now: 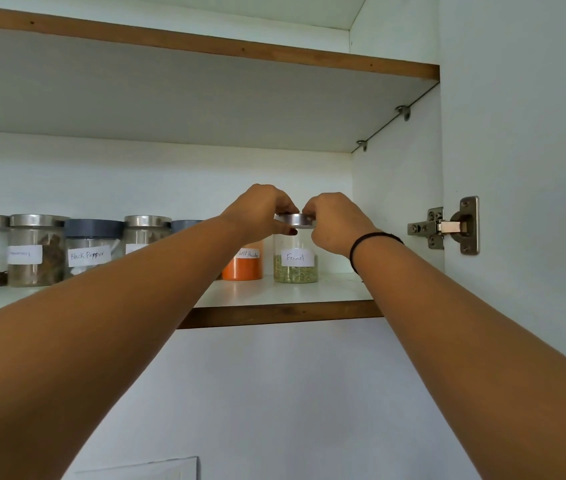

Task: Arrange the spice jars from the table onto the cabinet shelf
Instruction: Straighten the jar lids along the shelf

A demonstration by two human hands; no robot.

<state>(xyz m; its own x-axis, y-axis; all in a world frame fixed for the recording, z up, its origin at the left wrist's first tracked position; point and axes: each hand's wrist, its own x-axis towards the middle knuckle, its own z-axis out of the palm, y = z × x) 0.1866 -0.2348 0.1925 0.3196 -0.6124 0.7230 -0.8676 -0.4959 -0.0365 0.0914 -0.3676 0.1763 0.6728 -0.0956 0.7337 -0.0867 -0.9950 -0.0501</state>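
Left hand: fingers curled on the left edge of round steel lid.
Right hand: gripping the same lid's right edge.
Clear glass "Fennel" jar: under both hands, upright on white cabinet shelf.
Orange-filled chilli jar: below the left hand, just beside the "Fennel" jar.

White cabinet walls, wood-edged upper shelf, steel hinge; perhaps a panel below.

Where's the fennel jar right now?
Head view: the fennel jar stands on the cabinet shelf, rightmost in the row beside the chilli powder jar, left hand and right hand gripping its lid.
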